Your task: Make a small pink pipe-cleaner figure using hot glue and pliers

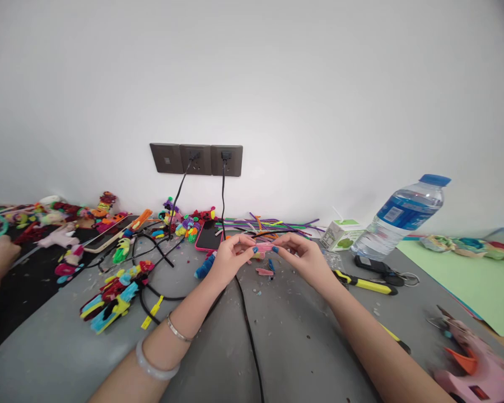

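Right now, in the head view, my left fingers (240,249) and my right fingers (293,249) are clamping on opposite ends of a small pink piece (264,247), and I am holding it over the grey desk (302,358). Pink and blue scraps (264,272) are lying just below it. Behind my hands, coloured fuzzy stems (294,226) are lying near the wall, and a phone in a pink case (209,235) is resting behind my left hand. Fuzzy figures (117,299) are lying left of my left forearm. A carton (343,235) and a water bottle (407,210) are standing beyond my right hand, while a yellow-and-black cutter (369,284) is lying near my right forearm. Another person's hand (0,254) is showing at far left.
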`<state>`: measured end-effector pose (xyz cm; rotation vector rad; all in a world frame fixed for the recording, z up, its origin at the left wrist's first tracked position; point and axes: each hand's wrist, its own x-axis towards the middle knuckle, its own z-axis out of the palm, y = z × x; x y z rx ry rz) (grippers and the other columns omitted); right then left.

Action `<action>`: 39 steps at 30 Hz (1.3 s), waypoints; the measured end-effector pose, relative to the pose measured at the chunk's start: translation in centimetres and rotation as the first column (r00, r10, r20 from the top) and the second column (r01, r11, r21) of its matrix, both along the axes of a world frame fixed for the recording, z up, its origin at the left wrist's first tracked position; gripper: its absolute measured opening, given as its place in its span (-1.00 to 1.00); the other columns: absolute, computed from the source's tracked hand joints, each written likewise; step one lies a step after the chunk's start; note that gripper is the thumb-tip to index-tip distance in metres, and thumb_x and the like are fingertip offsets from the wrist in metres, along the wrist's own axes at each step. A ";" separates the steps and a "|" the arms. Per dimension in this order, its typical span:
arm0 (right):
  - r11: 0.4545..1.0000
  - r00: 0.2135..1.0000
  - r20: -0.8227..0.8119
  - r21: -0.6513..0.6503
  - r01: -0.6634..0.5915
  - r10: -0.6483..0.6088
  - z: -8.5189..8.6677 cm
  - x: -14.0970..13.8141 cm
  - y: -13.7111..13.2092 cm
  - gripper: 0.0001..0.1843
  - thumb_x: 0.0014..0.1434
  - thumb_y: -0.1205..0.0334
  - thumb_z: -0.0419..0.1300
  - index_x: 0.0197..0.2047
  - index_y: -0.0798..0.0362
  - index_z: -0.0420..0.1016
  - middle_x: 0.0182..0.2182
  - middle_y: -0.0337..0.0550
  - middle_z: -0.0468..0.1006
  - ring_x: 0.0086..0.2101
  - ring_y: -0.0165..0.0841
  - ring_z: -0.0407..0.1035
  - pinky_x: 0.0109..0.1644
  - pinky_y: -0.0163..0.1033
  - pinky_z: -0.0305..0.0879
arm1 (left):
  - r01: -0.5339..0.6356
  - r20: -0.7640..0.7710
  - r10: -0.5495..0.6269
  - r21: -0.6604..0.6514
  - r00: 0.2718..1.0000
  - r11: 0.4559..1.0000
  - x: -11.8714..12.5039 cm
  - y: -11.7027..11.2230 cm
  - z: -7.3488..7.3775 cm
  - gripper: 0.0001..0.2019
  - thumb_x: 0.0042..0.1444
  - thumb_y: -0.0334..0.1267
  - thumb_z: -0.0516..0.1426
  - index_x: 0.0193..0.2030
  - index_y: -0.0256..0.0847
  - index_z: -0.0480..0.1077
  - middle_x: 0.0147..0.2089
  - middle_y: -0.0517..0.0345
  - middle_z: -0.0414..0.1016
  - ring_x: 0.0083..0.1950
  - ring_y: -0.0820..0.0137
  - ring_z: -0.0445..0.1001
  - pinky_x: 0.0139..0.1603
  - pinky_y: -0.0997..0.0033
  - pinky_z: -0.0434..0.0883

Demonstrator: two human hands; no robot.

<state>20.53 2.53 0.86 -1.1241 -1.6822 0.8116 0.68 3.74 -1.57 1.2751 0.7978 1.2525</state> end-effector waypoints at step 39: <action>0.705 0.917 -0.395 -0.668 -0.240 -0.062 1.1 -0.5 -0.9 -0.75 -0.09 0.14 0.31 -0.34 0.00 0.39 -0.50 -0.27 0.49 -0.57 -0.49 0.20 -0.56 -0.39 -0.01 | 0.132 -0.497 0.110 0.426 0.861 0.895 -0.1 -1.1 0.9 -0.64 0.08 -0.44 0.14 0.04 -0.12 0.40 -0.08 0.09 0.49 -0.31 0.44 0.46 -0.29 0.46 0.45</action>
